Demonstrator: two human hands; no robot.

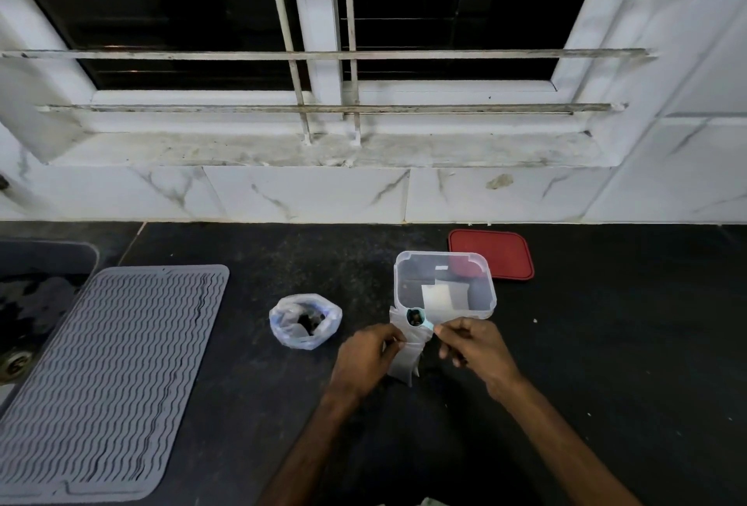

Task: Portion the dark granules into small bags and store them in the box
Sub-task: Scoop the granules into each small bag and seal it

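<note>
dark granules (pixel 413 317) in round teal spoon (pixel 423 324), handle pinched by right hand (pixel 475 348); limp translucent small bag (pixel 406 360) pinched by left hand (pixel 366 356), mouth hard to make out.

Dark speckled counter (pixel 226 343) across the lower half. At 8 o'clock, grey ribbed mat (pixel 109 380), lying flat, wavy grooves running lengthwise. At 9 o'clock, just beside the mat's far corner, sink (pixel 44 263) with metal drain (pixel 14 362) at the frame edge. At 12 o'clock, window (pixel 194 20), dark panes behind white crossed bars (pixel 323 54). Below, stained sill (pixel 323 151); beneath that, white veined tiles (pixel 307 196) meeting the counter. At 4 o'clock, pale crumb (pixel 535 320).
</note>
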